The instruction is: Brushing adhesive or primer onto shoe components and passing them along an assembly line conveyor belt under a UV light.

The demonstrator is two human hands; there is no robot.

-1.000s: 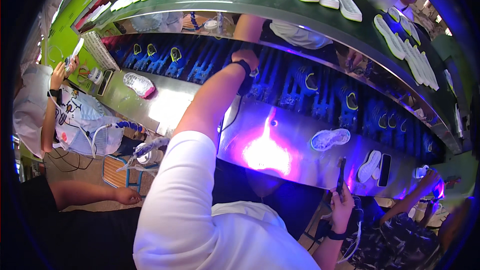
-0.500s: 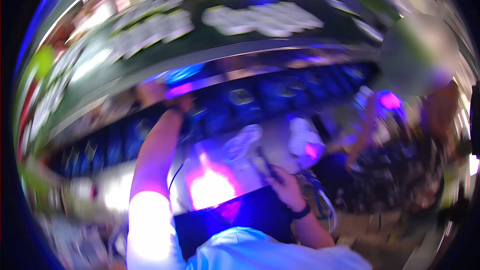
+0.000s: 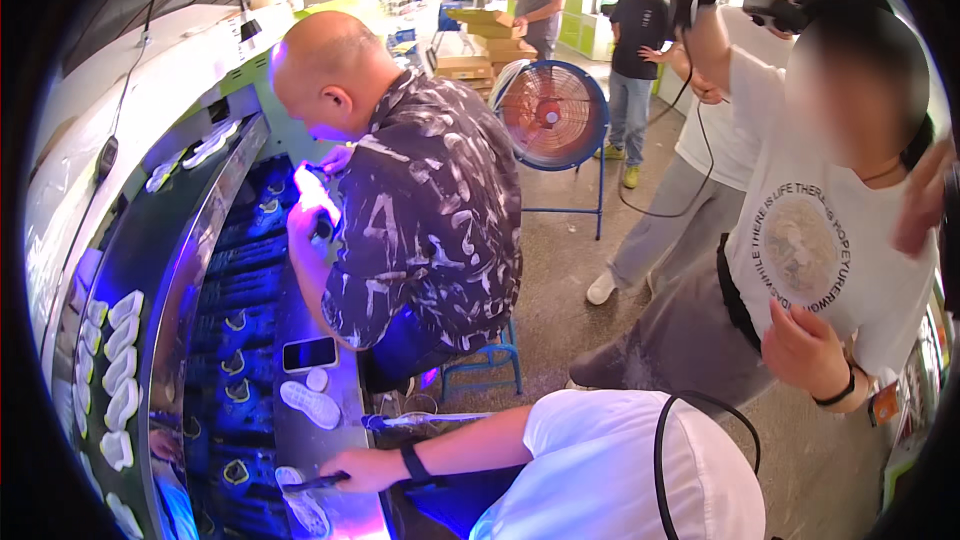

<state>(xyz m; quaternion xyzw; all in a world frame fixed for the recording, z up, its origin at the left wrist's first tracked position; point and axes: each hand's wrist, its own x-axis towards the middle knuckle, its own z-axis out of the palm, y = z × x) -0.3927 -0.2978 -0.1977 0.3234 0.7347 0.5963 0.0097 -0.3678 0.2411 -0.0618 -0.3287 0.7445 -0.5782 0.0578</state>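
The right hand (image 3: 368,470) has its fingers closed around a thin black tool (image 3: 318,483). The tool reaches over a pale shoe sole (image 3: 308,513) on the shiny surface (image 3: 352,435), near the bottom of the view. It covers a bit of the sole, and I can't tell if the two touch. The left hand is out of sight, so I can't tell how its fingers are.

Farther up the surface is another white sole (image 3: 310,405). Just past it sit a small round white thing (image 3: 317,379) and a dark phone (image 3: 310,355). A pale hose (image 3: 440,419) sticks out behind the right arm. To the left runs a dark blue belt (image 3: 215,270) with shoe parts on it. Beside that, a long green shelf (image 3: 150,270) has white soles in rows.

A person in a patterned shirt (image 3: 430,220) sits close by on a blue stool (image 3: 490,365) and blocks part of the belt. A big blue fan (image 3: 552,115) stands behind them. On the right, a person in a white shirt (image 3: 800,230) fills much of the walkway. A black cord (image 3: 660,450) loops over the white sleeve and back in front.
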